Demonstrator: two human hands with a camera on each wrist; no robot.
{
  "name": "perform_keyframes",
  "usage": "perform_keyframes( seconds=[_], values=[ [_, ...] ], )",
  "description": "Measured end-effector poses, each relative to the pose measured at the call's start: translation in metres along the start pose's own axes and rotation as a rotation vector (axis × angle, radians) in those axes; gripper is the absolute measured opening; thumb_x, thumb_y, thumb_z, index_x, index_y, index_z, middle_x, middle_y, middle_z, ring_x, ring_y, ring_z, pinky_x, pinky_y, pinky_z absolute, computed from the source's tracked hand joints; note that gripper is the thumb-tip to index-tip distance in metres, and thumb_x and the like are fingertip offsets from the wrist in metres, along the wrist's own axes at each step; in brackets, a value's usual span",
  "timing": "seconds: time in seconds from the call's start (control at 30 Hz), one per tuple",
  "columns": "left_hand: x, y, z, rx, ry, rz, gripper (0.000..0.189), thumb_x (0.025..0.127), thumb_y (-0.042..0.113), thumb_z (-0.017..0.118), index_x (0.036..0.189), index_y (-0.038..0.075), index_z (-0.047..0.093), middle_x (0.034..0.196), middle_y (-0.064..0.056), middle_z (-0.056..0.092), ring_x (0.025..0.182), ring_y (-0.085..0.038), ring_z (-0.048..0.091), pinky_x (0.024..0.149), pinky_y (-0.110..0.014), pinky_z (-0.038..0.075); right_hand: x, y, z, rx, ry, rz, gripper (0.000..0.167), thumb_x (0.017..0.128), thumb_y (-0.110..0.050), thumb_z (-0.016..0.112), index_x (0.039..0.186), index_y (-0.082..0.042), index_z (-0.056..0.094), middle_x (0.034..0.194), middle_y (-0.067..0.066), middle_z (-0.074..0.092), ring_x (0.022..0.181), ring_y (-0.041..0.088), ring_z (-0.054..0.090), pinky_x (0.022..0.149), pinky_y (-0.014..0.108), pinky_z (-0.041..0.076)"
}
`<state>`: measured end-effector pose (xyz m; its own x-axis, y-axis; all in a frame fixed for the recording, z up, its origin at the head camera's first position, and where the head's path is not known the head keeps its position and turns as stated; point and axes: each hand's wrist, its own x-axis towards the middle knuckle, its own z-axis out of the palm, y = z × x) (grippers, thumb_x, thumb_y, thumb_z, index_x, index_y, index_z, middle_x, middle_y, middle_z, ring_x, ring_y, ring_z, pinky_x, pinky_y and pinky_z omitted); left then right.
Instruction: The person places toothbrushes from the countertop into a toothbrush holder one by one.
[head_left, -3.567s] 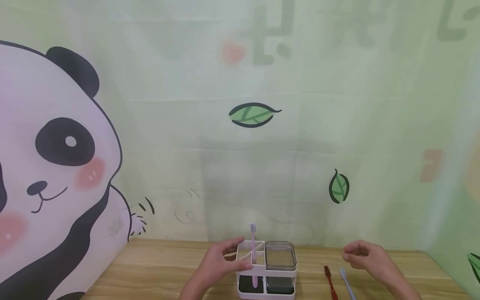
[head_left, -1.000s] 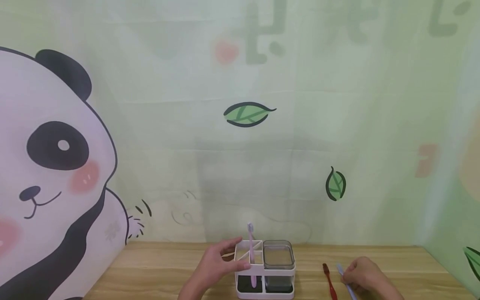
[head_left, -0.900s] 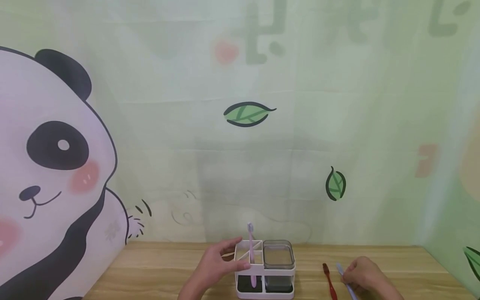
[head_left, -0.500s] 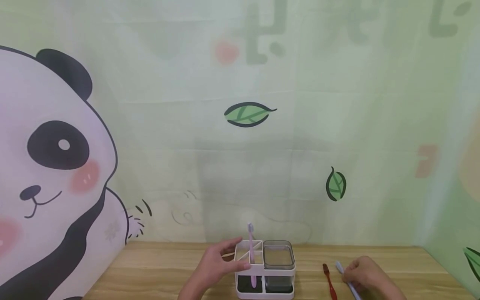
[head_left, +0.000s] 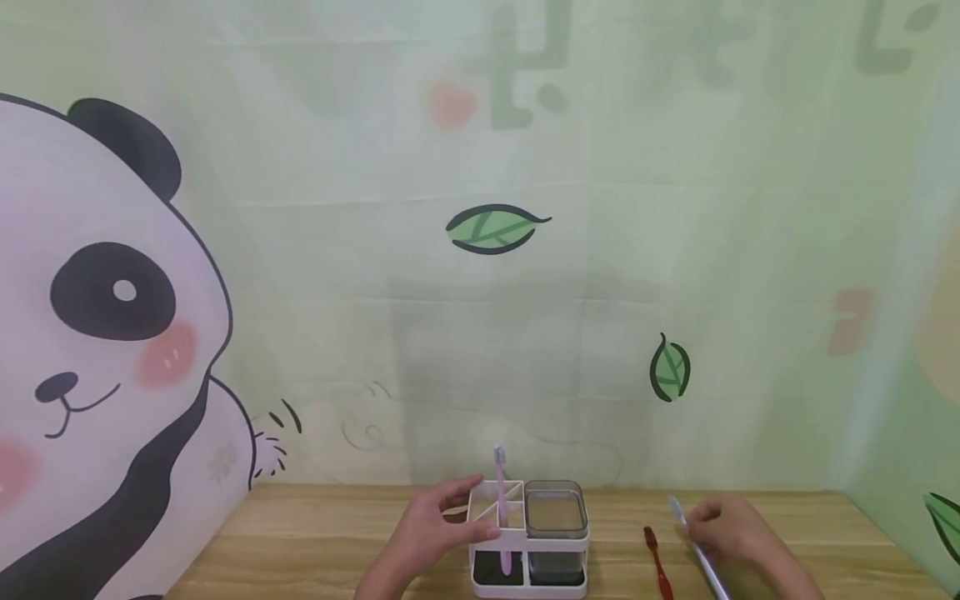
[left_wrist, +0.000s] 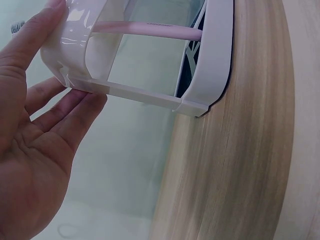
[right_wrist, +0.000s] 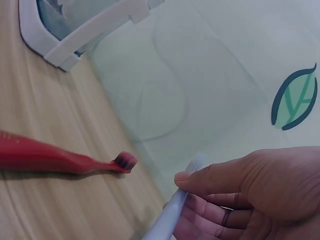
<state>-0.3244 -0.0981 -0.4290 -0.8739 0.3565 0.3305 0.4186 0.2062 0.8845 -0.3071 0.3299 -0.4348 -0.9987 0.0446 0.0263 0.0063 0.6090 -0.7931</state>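
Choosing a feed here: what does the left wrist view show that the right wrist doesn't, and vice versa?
Left wrist only: the left hand, gripping the white holder, and the pink toothbrush standing in it. Right wrist only: the right hand, pinching the pale blue toothbrush, the red toothbrush on the table, and a printed leaf. Both: parts of the white holder, the table and the pale green backdrop.

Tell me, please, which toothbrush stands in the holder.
The pink one; the red one lies on the table, and the right hand pinches the pale blue one.
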Motion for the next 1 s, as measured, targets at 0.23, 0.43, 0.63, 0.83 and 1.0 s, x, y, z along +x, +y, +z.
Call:
perform_keyframes(
  seconds=[0.23, 0.43, 0.63, 0.83, 1.0],
  values=[
    [0.0, 0.0, 0.0, 0.02, 0.006, 0.006, 0.074, 0.084, 0.021, 0.093, 0.146, -0.005, 0.061, 0.142, -0.029, 0.064, 0.12, -0.043, 0.07, 0.097, -0.047, 0.062, -0.002, -0.017, -0.005, 0.021, 0.004, 0.013, 0.012, 0.097, -0.001, 0.071, 0.102, 0.009, 0.07, 0.091, 0.013, 0.071, 0.078, 0.024, 0.069, 0.072, 0.04, 0.066],
    [0.001, -0.002, 0.0, 0.029, 0.005, 0.005, 0.075, 0.084, 0.023, 0.094, 0.146, -0.005, 0.061, 0.141, -0.029, 0.065, 0.121, -0.043, 0.07, 0.098, -0.047, 0.062, -0.004, -0.029, -0.009, 0.062, 0.019, -0.047, 0.013, 0.098, 0.0, 0.071, 0.104, 0.012, 0.068, 0.091, 0.013, 0.073, 0.08, 0.029, 0.074, 0.072, 0.041, 0.067],
    [0.001, -0.002, 0.0, 0.028, 0.004, 0.001, 0.076, 0.084, 0.023, 0.094, 0.146, -0.005, 0.061, 0.14, -0.029, 0.066, 0.121, -0.043, 0.07, 0.099, -0.05, 0.061, -0.006, -0.041, -0.014, 0.055, 0.042, -0.088, 0.01, 0.099, 0.0, 0.07, 0.102, 0.01, 0.068, 0.09, 0.008, 0.073, 0.081, 0.025, 0.073, 0.072, 0.039, 0.067],
    [0.001, -0.001, 0.0, 0.03, 0.004, 0.003, 0.075, 0.084, 0.024, 0.094, 0.146, -0.005, 0.061, 0.14, -0.03, 0.065, 0.119, -0.044, 0.07, 0.098, -0.05, 0.062, -0.01, -0.052, -0.018, 0.055, 0.062, -0.114, 0.012, 0.101, -0.003, 0.07, 0.104, 0.008, 0.068, 0.091, 0.007, 0.074, 0.084, 0.026, 0.074, 0.075, 0.04, 0.067],
    [0.0, 0.001, 0.0, 0.024, 0.005, -0.001, 0.076, 0.084, 0.023, 0.094, 0.146, -0.005, 0.061, 0.139, -0.029, 0.066, 0.12, -0.043, 0.07, 0.098, -0.049, 0.062, -0.012, -0.061, -0.021, 0.04, 0.087, -0.117, 0.013, 0.103, -0.008, 0.07, 0.106, 0.005, 0.068, 0.093, 0.007, 0.075, 0.086, 0.025, 0.076, 0.078, 0.043, 0.066]
  ],
)
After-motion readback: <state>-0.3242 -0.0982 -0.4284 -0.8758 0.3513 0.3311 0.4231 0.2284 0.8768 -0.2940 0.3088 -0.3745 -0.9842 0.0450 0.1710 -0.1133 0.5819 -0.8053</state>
